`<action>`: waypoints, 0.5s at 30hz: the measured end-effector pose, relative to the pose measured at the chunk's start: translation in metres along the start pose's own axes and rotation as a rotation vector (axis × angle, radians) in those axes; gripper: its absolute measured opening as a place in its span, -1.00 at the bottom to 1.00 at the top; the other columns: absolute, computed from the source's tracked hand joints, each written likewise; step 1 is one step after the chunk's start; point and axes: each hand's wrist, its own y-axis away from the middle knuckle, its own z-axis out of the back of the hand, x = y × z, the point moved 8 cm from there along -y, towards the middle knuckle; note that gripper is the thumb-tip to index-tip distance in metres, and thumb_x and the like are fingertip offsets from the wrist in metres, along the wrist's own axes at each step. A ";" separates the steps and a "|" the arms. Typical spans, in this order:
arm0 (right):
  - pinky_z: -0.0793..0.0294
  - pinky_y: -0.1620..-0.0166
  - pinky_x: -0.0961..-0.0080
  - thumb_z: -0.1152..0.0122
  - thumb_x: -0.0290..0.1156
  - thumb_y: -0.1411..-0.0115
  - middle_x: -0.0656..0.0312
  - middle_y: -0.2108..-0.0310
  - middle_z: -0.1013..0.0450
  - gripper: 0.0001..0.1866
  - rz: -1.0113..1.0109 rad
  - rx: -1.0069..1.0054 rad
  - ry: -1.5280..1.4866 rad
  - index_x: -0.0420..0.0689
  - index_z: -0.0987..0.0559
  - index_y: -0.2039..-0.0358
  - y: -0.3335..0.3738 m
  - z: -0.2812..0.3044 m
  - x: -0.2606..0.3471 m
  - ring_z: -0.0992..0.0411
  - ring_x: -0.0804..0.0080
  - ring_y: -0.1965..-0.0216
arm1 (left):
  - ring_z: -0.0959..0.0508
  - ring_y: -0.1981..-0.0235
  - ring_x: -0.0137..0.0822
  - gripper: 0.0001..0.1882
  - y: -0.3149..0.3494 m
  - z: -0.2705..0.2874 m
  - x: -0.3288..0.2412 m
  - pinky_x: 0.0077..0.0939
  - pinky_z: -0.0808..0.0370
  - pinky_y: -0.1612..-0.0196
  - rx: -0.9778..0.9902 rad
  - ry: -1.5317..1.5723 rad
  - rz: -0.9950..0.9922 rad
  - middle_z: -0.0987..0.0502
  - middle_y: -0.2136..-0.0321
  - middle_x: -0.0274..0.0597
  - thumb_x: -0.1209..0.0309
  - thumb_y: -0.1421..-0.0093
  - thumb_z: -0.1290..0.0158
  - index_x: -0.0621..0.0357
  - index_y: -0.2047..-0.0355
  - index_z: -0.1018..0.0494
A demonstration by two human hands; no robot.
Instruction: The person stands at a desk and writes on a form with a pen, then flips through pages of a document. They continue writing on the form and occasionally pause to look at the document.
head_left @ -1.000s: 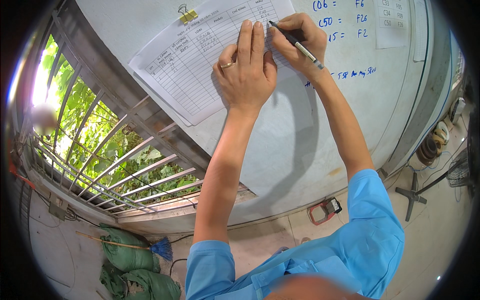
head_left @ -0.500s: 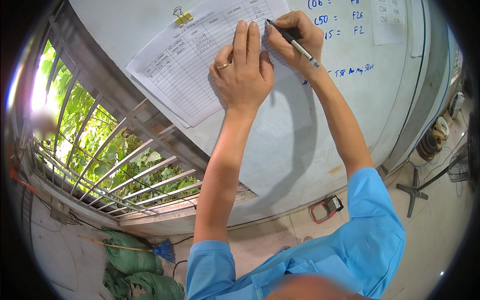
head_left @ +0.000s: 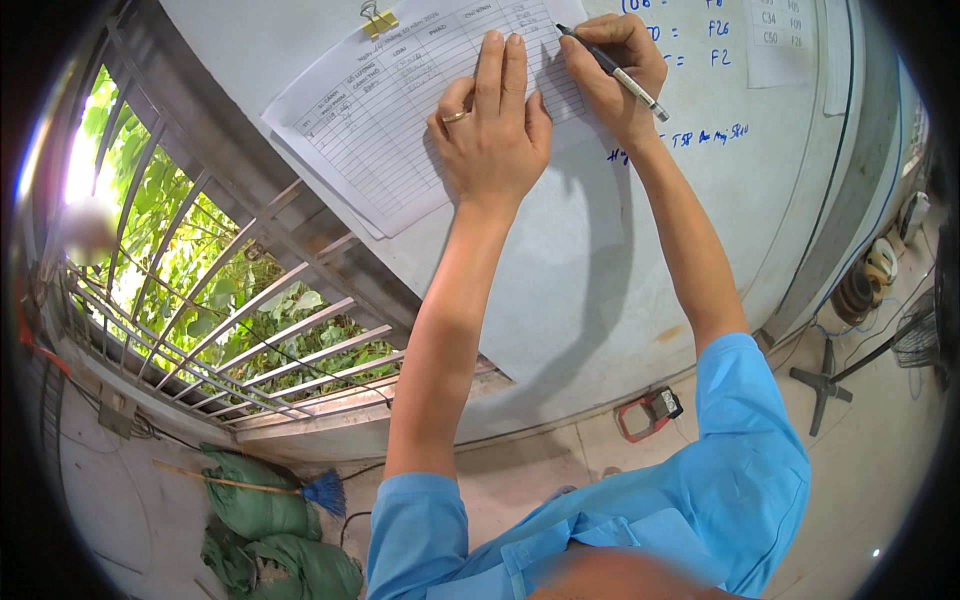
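The pen (head_left: 634, 88) has shifted right, clamped by right fingers (head_left: 604, 31); left fingers (head_left: 489, 72) partly spread on paper (head_left: 370, 150); green sacks (head_left: 270, 516) bulge.

White ruled sheets (head_left: 375, 185); black-and-white pen (head_left: 637, 88); yellow clip (head_left: 380, 25); blue shirt (head_left: 645, 490); green sacks (head_left: 262, 515).

A sheaf of ruled forms (head_left: 400, 180) lies against the wall (head_left: 540, 270), a binder clip (head_left: 378, 20) on its upper edge. The left hand (head_left: 492, 140) rests on the sheets; the right hand (head_left: 608, 98) (pen (head_left: 632, 86) in its grip) is at their right edge. Left of and below them is the barred window (head_left: 300, 340); beneath that, a broom (head_left: 250, 486) lies across sacks (head_left: 265, 517). Far right stands what seems a pedestal fan (head_left: 915, 343).
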 end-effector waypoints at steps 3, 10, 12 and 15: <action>-0.62 0.20 0.60 -0.49 -0.57 -0.23 0.17 0.25 -0.65 -0.80 0.017 0.007 0.011 -0.22 -0.59 0.22 -0.001 -0.001 0.000 -0.61 0.58 0.28 | -0.33 -0.04 -0.28 -0.33 -0.003 0.002 0.001 -0.30 -0.34 -0.07 0.004 0.021 0.000 -0.39 -0.45 -0.57 0.18 -0.23 -0.23 -0.19 -0.38 -0.51; -0.52 0.30 0.61 -0.39 -0.55 -0.34 0.17 0.28 -0.64 -0.87 -0.069 0.025 -0.007 -0.23 -0.58 0.18 -0.002 0.003 -0.003 -0.51 0.62 0.39 | -0.43 -0.15 -0.31 -0.38 0.012 0.023 0.013 -0.29 -0.34 -0.19 0.121 0.333 -0.042 -0.43 -0.43 -0.47 0.24 -0.26 -0.21 -0.20 -0.37 -0.54; -0.51 0.31 0.59 -0.38 -0.52 -0.36 0.18 0.31 -0.63 -0.87 -0.134 0.037 -0.057 -0.23 -0.58 0.17 -0.004 0.004 -0.006 -0.50 0.60 0.39 | -0.45 -0.24 -0.20 -0.38 0.021 0.048 0.036 -0.19 -0.33 -0.28 0.037 0.298 -0.082 -0.44 -0.43 -0.33 0.27 -0.25 -0.23 -0.13 -0.36 -0.53; -0.54 0.32 0.54 -0.35 -0.44 -0.40 0.17 0.34 -0.62 -0.84 -0.178 0.009 -0.142 -0.25 -0.58 0.14 -0.006 0.004 -0.008 -0.52 0.55 0.37 | -0.41 -0.33 -0.08 -0.41 0.021 0.074 0.097 -0.13 -0.26 -0.38 -0.043 0.211 -0.024 -0.44 -0.41 -0.20 0.31 -0.27 -0.23 -0.08 -0.33 -0.55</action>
